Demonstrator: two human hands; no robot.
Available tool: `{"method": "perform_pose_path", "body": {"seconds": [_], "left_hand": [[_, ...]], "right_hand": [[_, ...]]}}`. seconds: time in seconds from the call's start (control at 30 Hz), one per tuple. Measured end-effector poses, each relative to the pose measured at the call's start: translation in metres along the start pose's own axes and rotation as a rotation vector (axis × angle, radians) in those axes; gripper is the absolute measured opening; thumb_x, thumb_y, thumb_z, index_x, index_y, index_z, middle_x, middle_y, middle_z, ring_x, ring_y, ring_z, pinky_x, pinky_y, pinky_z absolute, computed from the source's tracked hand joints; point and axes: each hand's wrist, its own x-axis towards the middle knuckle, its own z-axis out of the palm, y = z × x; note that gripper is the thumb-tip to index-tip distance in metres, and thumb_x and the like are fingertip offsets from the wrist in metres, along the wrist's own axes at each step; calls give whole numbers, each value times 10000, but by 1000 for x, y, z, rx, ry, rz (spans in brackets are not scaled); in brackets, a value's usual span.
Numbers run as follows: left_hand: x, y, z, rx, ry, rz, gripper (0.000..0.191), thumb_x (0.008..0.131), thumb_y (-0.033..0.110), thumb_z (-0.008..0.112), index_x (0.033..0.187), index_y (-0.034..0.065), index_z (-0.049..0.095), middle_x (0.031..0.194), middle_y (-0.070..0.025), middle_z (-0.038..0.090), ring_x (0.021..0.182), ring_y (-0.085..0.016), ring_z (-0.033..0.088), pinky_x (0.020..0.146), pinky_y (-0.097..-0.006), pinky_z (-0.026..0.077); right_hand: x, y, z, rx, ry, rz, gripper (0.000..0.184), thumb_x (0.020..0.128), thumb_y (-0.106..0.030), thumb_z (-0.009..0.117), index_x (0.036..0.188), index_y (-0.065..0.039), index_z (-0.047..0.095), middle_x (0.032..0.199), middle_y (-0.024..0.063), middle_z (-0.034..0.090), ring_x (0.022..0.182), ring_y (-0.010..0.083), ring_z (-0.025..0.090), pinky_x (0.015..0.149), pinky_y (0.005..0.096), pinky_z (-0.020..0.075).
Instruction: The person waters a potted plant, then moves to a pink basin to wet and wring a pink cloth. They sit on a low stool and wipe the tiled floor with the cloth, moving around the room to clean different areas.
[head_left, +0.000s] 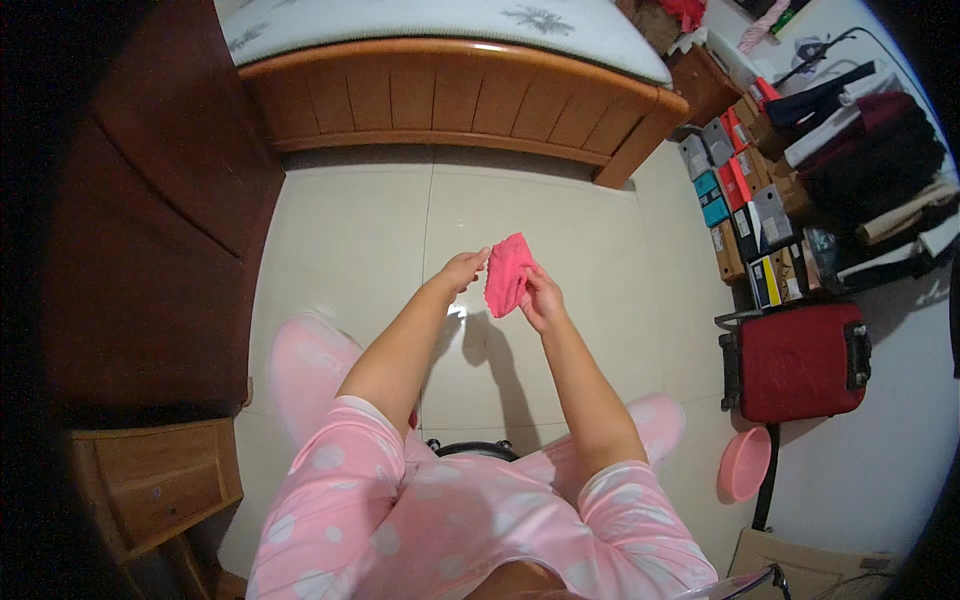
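Note:
A bright pink cloth item (507, 279) with a scalloped edge, perhaps a small garment, is held up above the tiled floor. Its folds gather at my right hand (541, 298), where thumb and fingers pinch its right side. My left hand (460, 273) is at the cloth's left edge, thumb pointing towards it and the other fingers curled. Whether the left fingertips touch or grip the cloth is too fine to make out. Both forearms reach forward over my lap, in pink clothing with pale dots.
A wooden bed frame (465, 94) with a pale mattress stands ahead. On the left are a dark wooden cabinet (157, 247) and a small wooden drawer unit (161, 487). Stacked shoe boxes (739, 176), hanging clothes (870, 161), a red suitcase (799, 364) and a pink basin (745, 465) line the right.

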Motion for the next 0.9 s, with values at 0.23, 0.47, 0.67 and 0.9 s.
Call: {"method": "perform_pose_path", "body": {"seconds": [0.23,0.47,0.67,0.9], "left_hand": [[-50,33,3,-79,-185,297,382,897,303,668,1215,111,577,1158,-43,631,1036,-181,605,882,-381,478],[-79,47,31,-278,-27,355,313,906,184,638,1199,101,565,1117,-79,647,986,-209,639,794,-379,545],[-85,46,27,-429,-147,367,292,879,161,628,1158,89,581,1070,-70,654,960,-210,641,790,-359,540],[-77,42,17,-472,38,349,172,869,163,637,1029,101,616,921,-34,657,904,-179,623,787,-362,512]], "right_hand": [[-38,-20,47,98,-111,71,403,1017,-308,452,1297,-19,475,1279,134,544,1183,263,548,1016,424,461],[-74,-33,61,-331,115,155,443,958,-418,560,1262,-99,521,1162,90,588,1087,232,576,942,419,491],[-81,-27,59,-329,84,144,347,969,-367,556,1203,-112,546,1097,53,617,999,189,600,891,405,510],[-79,-29,62,-234,158,-201,309,989,-308,507,1230,-116,529,1157,47,611,1067,206,584,945,441,468]]}}
